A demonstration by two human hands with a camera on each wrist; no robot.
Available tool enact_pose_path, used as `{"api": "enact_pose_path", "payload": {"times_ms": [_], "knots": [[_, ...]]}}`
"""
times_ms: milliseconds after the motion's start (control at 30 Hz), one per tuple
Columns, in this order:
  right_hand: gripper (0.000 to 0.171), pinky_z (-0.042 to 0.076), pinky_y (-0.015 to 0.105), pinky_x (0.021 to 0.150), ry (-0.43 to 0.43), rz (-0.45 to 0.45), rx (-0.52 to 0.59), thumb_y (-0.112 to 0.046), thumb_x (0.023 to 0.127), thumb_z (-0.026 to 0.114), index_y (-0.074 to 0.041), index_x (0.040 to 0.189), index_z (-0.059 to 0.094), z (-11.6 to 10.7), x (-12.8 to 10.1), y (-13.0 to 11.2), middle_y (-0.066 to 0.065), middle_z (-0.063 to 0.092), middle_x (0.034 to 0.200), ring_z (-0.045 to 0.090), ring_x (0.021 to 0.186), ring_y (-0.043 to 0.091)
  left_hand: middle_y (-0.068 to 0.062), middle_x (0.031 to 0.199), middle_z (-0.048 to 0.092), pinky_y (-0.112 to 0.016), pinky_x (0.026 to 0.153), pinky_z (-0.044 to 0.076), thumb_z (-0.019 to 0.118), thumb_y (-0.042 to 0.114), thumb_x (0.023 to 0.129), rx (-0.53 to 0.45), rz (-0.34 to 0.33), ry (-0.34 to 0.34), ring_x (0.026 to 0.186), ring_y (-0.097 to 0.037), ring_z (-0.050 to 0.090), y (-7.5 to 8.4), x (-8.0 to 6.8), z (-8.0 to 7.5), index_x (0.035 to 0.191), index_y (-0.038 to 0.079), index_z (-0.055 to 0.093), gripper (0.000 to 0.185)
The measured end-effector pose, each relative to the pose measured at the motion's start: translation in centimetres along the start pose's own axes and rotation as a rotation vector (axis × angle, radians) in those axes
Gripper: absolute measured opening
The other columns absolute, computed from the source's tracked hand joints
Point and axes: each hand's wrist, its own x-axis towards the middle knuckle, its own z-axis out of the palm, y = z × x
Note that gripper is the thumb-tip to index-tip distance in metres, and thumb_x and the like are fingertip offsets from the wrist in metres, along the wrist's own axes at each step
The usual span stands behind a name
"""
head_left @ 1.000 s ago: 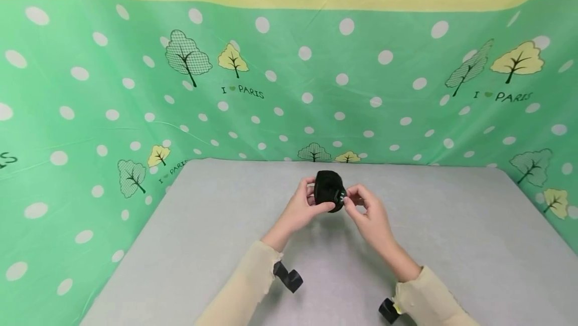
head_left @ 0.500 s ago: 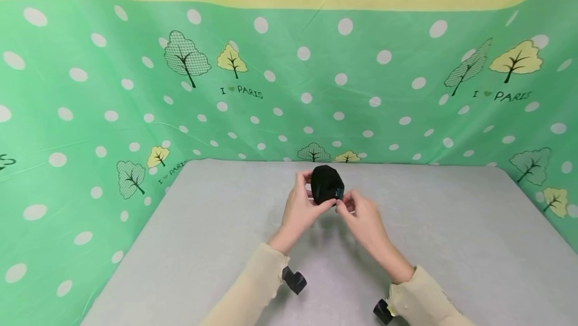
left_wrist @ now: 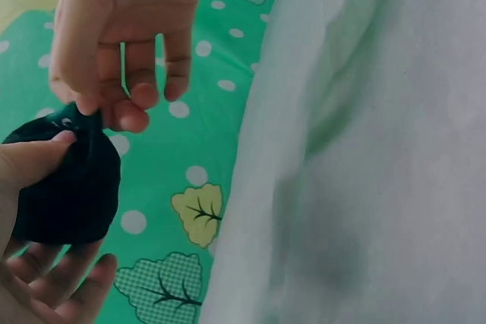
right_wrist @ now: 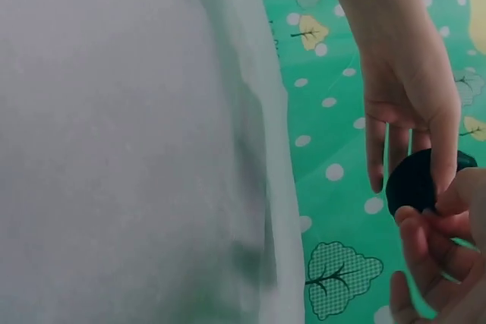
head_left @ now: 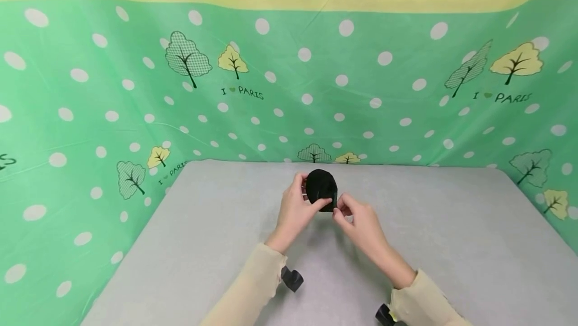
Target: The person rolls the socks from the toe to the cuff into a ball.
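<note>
A small black, rounded, soft-looking thing [head_left: 320,188] is held up over the far middle of the table; its exact kind cannot be told. My left hand [head_left: 293,210] grips it from the left, thumb across its near face and fingers behind. With thumb and index finger, my right hand [head_left: 363,220] pinches its lower right edge. In the left wrist view, a small pale mark shows on the dark thing [left_wrist: 76,195] near the pinched edge. Seen from the right wrist, the left thumb lies over the dark thing [right_wrist: 414,180] and the right fingertips meet its edge.
A grey-covered table [head_left: 203,246] spreads beneath both hands. Behind it and at the sides hangs a green dotted cloth [head_left: 280,65] printed with trees. Black wrist mounts [head_left: 293,280] stick out from the light sleeves [head_left: 248,286].
The black thing has turned in the left hand and shifted slightly left, its pale mark now out of sight in the head view. The right hand has followed leftward, still at its edge.
</note>
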Motion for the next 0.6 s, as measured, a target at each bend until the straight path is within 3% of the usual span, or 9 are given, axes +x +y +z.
{"api": "enact_pose_path", "payload": {"times_ms": [167,233,300,467,600], "knots": [[0.02,0.051,0.023,0.062,0.043,-0.168,0.036,-0.001,0.086,0.066,-0.017,0.08,0.056,-0.1,-0.5,0.4,-0.008,0.067,0.075,0.063,0.072,0.005,-0.005,0.097,0.066,-0.023,0.068,0.047,0.084,0.029,0.079,0.098,0.013,0.022,0.077,-0.014,0.055,0.2,0.1,-0.1,0.121,0.013,0.054,0.054],[0.02,0.052,0.024,0.063,0.052,-0.198,0.058,0.001,0.086,0.066,-0.016,0.08,0.057,-0.2,-0.6,0.7,-0.008,0.066,0.074,0.061,0.071,0.003,-0.006,0.098,0.066,-0.023,0.068,0.047,0.084,0.029,0.08,0.092,0.019,0.006,0.077,-0.015,0.056,0.4,0.1,0.0,0.121,0.012,0.053,0.054],[0.017,0.052,0.024,0.063,0.048,-0.153,0.086,0.0,0.087,0.066,-0.015,0.082,0.059,-0.5,-0.5,0.9,-0.007,0.066,0.075,0.06,0.071,0.001,-0.008,0.104,0.067,-0.023,0.071,0.052,0.083,0.028,0.081,0.058,0.019,-0.03,0.083,-0.017,0.061,0.6,0.0,0.1,0.122,0.011,0.052,0.054],[0.01,0.053,0.02,0.067,0.036,0.078,0.149,-0.015,0.093,0.069,-0.01,0.096,0.06,-1.5,0.3,1.1,0.001,0.066,0.081,0.061,0.073,0.005,-0.011,0.121,0.065,-0.028,0.08,0.058,0.08,0.027,0.085,0.007,0.022,-0.133,0.101,-0.022,0.064,1.1,-0.3,0.3,0.131,0.01,0.048,0.058],[0.013,0.056,0.022,0.067,0.048,0.074,0.088,-0.017,0.095,0.068,-0.007,0.098,0.061,-2.0,0.7,1.0,0.005,0.07,0.084,0.065,0.074,0.011,-0.01,0.121,0.065,-0.028,0.08,0.058,0.078,0.029,0.087,0.011,0.02,-0.149,0.103,-0.021,0.063,1.3,-0.5,0.4,0.135,0.01,0.047,0.06]]}}
